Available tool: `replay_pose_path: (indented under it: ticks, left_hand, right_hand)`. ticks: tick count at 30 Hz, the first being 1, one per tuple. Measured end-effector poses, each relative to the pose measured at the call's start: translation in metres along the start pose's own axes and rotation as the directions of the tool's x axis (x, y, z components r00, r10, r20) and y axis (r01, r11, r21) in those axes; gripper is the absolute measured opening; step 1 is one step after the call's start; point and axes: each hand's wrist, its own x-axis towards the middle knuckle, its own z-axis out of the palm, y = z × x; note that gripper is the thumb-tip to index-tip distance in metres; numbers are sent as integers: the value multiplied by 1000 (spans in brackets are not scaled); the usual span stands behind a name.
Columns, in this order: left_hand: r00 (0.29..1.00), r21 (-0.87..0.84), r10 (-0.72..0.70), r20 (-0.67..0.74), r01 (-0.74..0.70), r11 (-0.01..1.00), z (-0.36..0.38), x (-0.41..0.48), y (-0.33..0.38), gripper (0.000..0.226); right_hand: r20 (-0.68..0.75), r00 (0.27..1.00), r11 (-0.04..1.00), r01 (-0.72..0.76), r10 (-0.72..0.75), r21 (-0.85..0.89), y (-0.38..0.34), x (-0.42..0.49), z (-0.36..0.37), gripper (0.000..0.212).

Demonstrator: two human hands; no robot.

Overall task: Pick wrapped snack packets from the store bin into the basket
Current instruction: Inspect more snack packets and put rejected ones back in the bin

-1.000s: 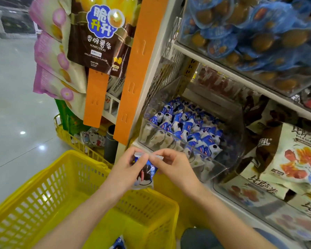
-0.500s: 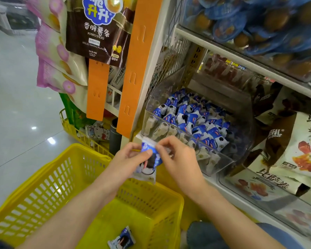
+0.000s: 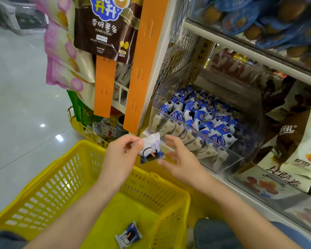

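Two hands: left hand [image 3: 121,159], right hand [image 3: 182,163]. Two yellow baskets: near basket [image 3: 43,184], far basket [image 3: 80,125]. Two loose packets: held packet [image 3: 151,149], packet on basket floor [image 3: 128,234]. One clear bin [image 3: 249,144]; its packets too many to count.

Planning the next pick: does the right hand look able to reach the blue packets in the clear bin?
Probably yes: the right hand is open and empty beside the clear bin, whose top stands open over the blue packets.

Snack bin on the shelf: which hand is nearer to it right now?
Right. The right hand, fingers spread, hovers just in front of the snack bin; the left hand pinches a packet farther left, over the yellow basket.
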Motion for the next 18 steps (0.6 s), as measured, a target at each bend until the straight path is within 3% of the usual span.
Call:
replay_pose_path:
  ticks: [3, 7, 11, 14, 18]
  left_hand:
    - [996, 61, 77, 44, -80, 995, 1, -2, -1, 17]
    - [983, 65, 116, 144, -126, 990, 4, -9, 3, 13]
    - [975, 13, 94, 202, -99, 995, 5, -10, 5, 17]
    - [967, -1, 69, 246, -71, 997, 5, -8, 3, 20]
    - [964, -33, 60, 259, -54, 998, 5, -6, 3, 19]
  right_hand:
    - [-90, 975, 978, 207, -202, 41, -5, -3, -2, 46]
    - [-173, 952, 943, 281, -251, 180, -10, -5, -2, 9]
    - [-217, 942, 933, 301, -258, 199, -10, -4, 0, 14]
    - [-248, 892, 924, 382, -377, -29, -10, -7, 0, 9]
    - [-291, 768, 802, 443, -570, -400, -11, -10, -2, 14]
